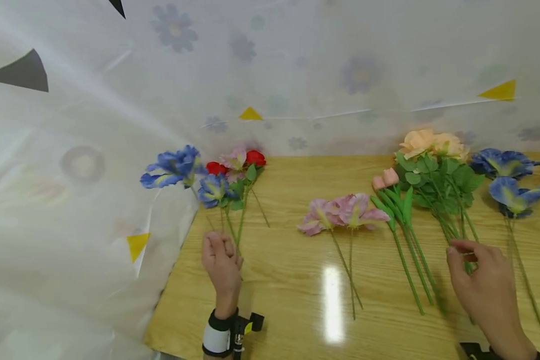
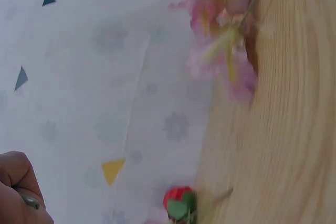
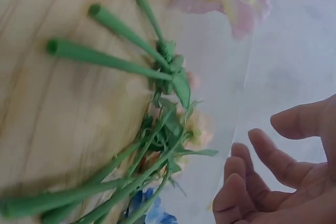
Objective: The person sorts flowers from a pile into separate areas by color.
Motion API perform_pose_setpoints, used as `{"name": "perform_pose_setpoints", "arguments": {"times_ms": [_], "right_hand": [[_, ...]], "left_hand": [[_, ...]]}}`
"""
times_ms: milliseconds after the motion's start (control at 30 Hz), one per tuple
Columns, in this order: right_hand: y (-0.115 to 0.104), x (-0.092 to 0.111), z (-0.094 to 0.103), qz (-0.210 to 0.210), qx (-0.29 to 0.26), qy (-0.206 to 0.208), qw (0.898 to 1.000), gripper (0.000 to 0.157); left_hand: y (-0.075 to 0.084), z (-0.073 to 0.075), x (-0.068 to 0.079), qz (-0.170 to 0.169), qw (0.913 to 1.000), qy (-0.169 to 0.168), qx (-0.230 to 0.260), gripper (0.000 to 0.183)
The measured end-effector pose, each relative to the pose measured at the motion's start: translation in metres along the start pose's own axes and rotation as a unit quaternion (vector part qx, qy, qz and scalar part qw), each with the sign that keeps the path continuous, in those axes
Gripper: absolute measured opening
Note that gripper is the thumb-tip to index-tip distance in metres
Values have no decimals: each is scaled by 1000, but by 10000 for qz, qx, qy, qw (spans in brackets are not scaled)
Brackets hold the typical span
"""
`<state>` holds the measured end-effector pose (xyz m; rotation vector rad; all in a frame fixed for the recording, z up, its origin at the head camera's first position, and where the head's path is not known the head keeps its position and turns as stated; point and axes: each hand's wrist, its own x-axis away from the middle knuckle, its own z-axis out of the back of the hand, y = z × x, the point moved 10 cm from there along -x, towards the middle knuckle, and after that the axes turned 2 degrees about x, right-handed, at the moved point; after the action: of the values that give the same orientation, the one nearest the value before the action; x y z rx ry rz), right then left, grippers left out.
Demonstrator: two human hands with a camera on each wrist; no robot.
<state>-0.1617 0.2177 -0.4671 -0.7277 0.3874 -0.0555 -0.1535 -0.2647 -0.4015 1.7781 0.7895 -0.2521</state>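
At the left, my left hand [image 1: 222, 262] has curled fingers around a thin stem, whose green end [image 2: 30, 201] shows between them in the left wrist view. The stem leads up toward a blue iris [image 1: 171, 167] tilted to the left, its head past the table edge. A second blue iris [image 1: 213, 190], red roses [image 1: 255, 158] and a pink flower [image 1: 235, 159] lie just beyond that hand. My right hand [image 1: 486, 280] hovers over the stems of the peach roses [image 1: 432, 145], its thumb and fingers apart and loosely bent in the right wrist view, holding nothing.
Two pink flowers [image 1: 342, 212] lie mid-table, beside pink tulips [image 1: 387, 178] with green stems. More blue irises [image 1: 519, 195] lie at the right. A patterned white sheet [image 1: 297, 75] hangs behind the wooden table [image 1: 288, 280] and along its left edge.
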Motion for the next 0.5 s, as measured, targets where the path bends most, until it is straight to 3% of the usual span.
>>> {"name": "perform_pose_setpoints", "arguments": {"times_ms": [133, 233, 367, 500], "right_hand": [[-8, 1, -5, 34, -305, -306, 9991, 26], [-19, 7, -16, 89, -605, -691, 9957, 27], [-40, 18, -36, 255, -1010, -1222, 9870, 24], [-69, 30, -55, 578, -1773, -1738, 9670, 24]], "left_hand": [[-12, -57, 11, 276, 9917, -946, 827, 28], [-19, -95, 21, 477, 9814, -1477, 1131, 26], [-23, -135, 36, 626, 9728, -2060, 857, 21], [-22, -166, 51, 571, 9588, -2718, 591, 17]]}}
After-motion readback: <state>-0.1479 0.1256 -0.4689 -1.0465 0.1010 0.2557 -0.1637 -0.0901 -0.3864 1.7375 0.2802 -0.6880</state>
